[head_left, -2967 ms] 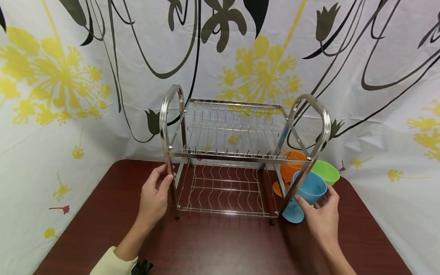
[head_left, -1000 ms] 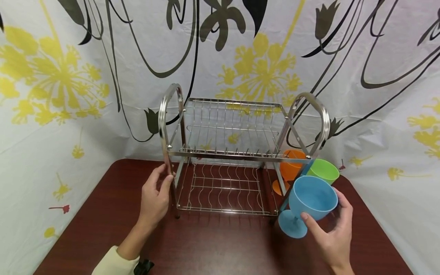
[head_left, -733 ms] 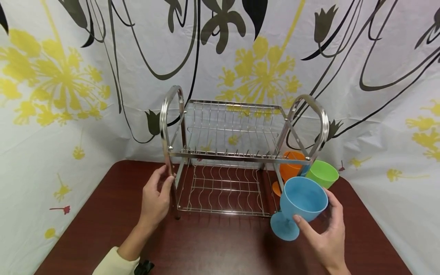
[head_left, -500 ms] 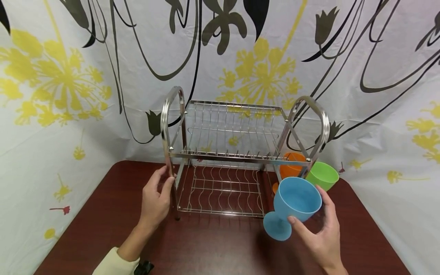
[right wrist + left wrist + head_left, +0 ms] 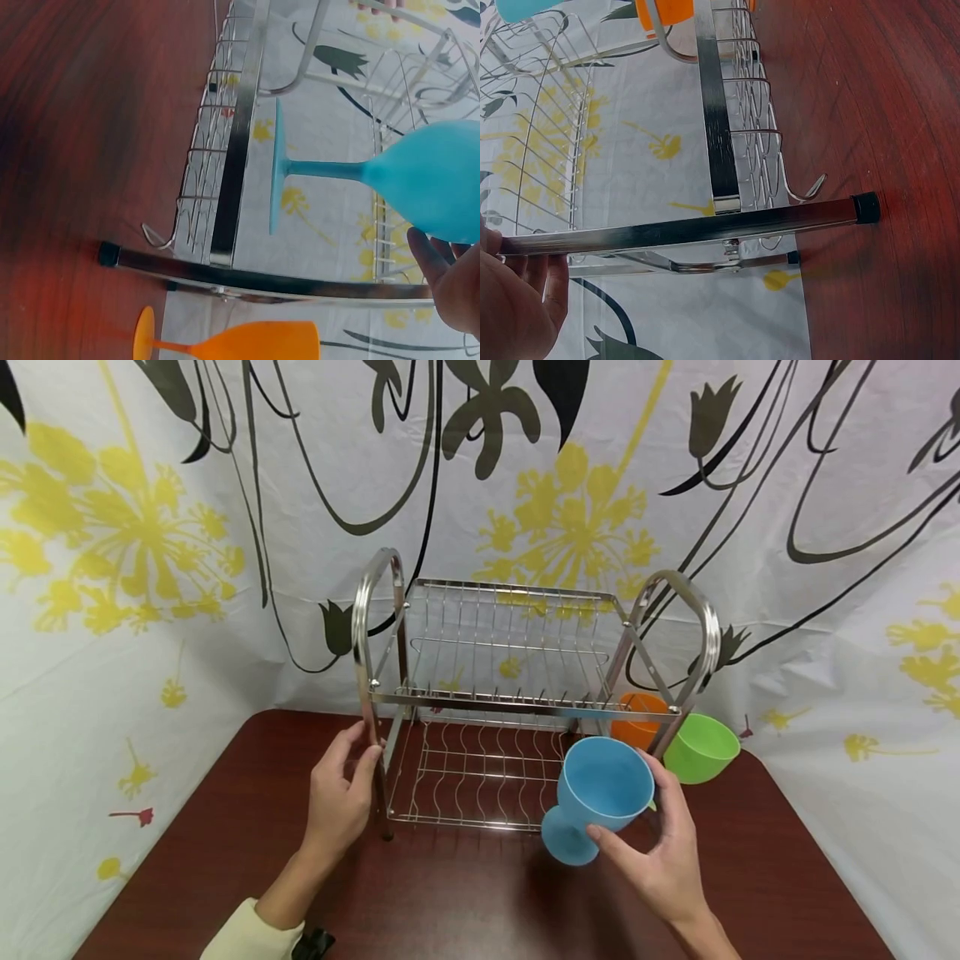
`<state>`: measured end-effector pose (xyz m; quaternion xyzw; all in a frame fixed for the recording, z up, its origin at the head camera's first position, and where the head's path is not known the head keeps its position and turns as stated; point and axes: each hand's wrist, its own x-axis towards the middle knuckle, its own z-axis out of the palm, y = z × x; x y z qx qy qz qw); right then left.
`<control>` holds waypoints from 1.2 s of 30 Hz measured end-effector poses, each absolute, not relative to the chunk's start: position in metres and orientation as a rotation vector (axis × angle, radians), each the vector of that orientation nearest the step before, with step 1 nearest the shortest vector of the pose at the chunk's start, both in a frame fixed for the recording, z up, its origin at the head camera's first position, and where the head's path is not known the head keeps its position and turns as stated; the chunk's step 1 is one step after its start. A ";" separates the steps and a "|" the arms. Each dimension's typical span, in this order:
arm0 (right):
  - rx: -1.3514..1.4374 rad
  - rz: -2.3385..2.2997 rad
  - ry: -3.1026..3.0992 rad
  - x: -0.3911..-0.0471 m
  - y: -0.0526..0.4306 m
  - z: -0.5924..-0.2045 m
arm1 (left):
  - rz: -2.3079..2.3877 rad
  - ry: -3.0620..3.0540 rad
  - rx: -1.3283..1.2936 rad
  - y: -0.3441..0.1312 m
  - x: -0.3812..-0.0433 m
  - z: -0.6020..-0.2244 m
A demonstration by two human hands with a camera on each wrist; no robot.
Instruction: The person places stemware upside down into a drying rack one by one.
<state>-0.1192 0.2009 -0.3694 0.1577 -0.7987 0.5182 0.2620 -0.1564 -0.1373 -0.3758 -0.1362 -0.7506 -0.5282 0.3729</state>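
Observation:
A blue plastic goblet (image 5: 606, 781) is held by its bowl in my right hand (image 5: 660, 856), thumb on the near side and fingers round the far right. It is raised and tilted, its round foot (image 5: 568, 839) toward the lower left, in front of the rack's lower right corner. In the right wrist view its stem (image 5: 326, 170) shows whole. My left hand (image 5: 341, 797) grips the left front upright of the two-tier metal dish rack (image 5: 525, 702). The left wrist view shows that upright (image 5: 660, 234) between thumb and fingers.
An orange goblet (image 5: 637, 714) and a green goblet (image 5: 701, 747) stand on the dark red wooden table (image 5: 450, 902) at the rack's right. A floral cloth (image 5: 300, 485) hangs close behind and at both sides. The rack's arched handles (image 5: 678, 589) rise above its upper tier.
My right hand has lifted the blue goblet from beside the rack, brought it toward me, then carried it left to the rack's front. The left hand keeps its grip on the upright.

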 end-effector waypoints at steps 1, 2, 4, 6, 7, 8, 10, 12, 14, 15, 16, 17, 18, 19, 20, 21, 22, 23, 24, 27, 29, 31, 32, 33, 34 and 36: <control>0.448 1.403 -2.156 -0.121 0.200 -0.370 | -1.349 -1.925 -0.350 -0.139 -0.158 -0.378; 0.471 1.402 -2.149 -0.122 0.199 -0.370 | -1.347 -1.926 -0.350 -0.140 -0.160 -0.381; 0.523 1.404 -2.126 -0.125 0.196 -0.371 | -1.342 -1.932 -0.350 -0.143 -0.164 -0.388; 0.570 1.421 -2.107 -0.127 0.194 -0.372 | -1.334 -1.932 -0.361 -0.145 -0.166 -0.392; 0.587 1.426 -2.102 -0.127 0.193 -0.372 | -1.329 -1.933 -0.367 -0.146 -0.167 -0.392; 0.599 1.427 -2.102 -0.128 0.192 -0.373 | -1.325 -1.931 -0.372 -0.146 -0.167 -0.393; 0.624 1.436 -2.105 -0.129 0.190 -0.373 | -1.318 -1.933 -0.380 -0.147 -0.167 -0.393; 0.650 1.432 -2.114 -0.130 0.188 -0.373 | -1.299 -1.937 -0.382 -0.147 -0.166 -0.393; 0.676 1.426 -2.121 -0.131 0.185 -0.372 | -1.279 -1.943 -0.382 -0.147 -0.166 -0.394; 0.680 1.422 -2.129 -0.131 0.185 -0.371 | -1.268 -1.943 -0.387 -0.148 -0.167 -0.394; 0.682 1.417 -2.138 -0.131 0.184 -0.370 | -1.256 -1.944 -0.391 -0.148 -0.167 -0.395; 0.683 1.409 -2.145 -0.132 0.183 -0.370 | -1.246 -1.944 -0.395 -0.148 -0.167 -0.395; 0.686 1.408 -2.149 -0.133 0.182 -0.369 | -1.236 -1.945 -0.399 -0.148 -0.168 -0.395; 0.683 1.406 -2.155 -0.133 0.182 -0.369 | -1.229 -1.943 -0.405 -0.148 -0.168 -0.395; 0.687 1.405 -2.154 -0.134 0.182 -0.368 | -1.221 -1.942 -0.408 -0.148 -0.168 -0.395; 0.692 1.401 -2.151 -0.134 0.182 -0.368 | -1.214 -1.941 -0.409 -0.148 -0.168 -0.394; 0.703 1.405 -2.141 -0.135 0.181 -0.368 | -1.211 -1.939 -0.406 -0.148 -0.169 -0.394; 0.715 1.402 -2.132 -0.136 0.181 -0.369 | -1.211 -1.937 -0.404 -0.148 -0.169 -0.394; 0.728 1.396 -2.121 -0.137 0.181 -0.369 | -1.209 -1.938 -0.400 -0.147 -0.169 -0.394; 0.752 1.372 -2.107 -0.137 0.180 -0.371 | -1.204 -1.939 -0.387 -0.147 -0.168 -0.393; 0.756 1.347 -2.112 -0.137 0.180 -0.372 | -1.200 -1.943 -0.379 -0.146 -0.168 -0.392; 0.761 1.328 -2.118 -0.136 0.179 -0.373 | -1.191 -1.947 -0.371 -0.146 -0.167 -0.392; 0.764 1.319 -2.119 -0.136 0.178 -0.373 | -1.188 -1.948 -0.370 -0.146 -0.166 -0.391; 0.771 1.305 -2.118 -0.136 0.178 -0.374 | -1.183 -1.949 -0.368 -0.146 -0.166 -0.391; 0.774 1.291 -2.117 -0.137 0.177 -0.374 | -1.177 -1.946 -0.367 -0.146 -0.166 -0.391; 0.792 1.257 -2.100 -0.137 0.176 -0.374 | -1.165 -1.943 -0.364 -0.147 -0.165 -0.391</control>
